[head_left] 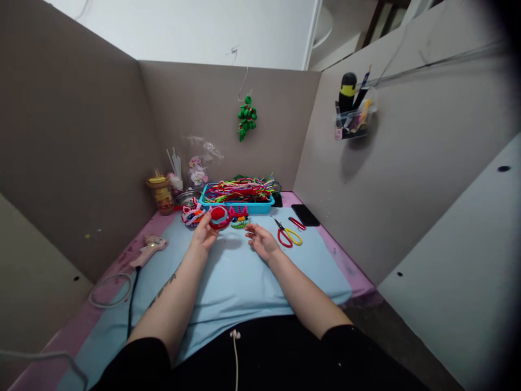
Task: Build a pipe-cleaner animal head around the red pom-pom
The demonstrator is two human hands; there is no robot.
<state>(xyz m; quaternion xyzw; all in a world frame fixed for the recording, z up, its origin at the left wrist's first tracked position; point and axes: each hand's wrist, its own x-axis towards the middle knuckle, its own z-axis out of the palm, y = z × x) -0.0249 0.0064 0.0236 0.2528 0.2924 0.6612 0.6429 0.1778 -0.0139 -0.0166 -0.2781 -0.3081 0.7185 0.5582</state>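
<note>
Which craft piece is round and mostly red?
The round red piece, held in the left hand. The left-side piece and right-side piece each mix many colours.

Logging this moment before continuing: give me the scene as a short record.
Left hand: holding a round red-and-blue piece
Right hand: fingers loosely curled, no held item visible
Blue tray: heaped with colourful strands, beyond the hands
Right side: scissors with red and yellow handles
Left side: pink gun-shaped tool
Back panel: green hanging ornament
</note>
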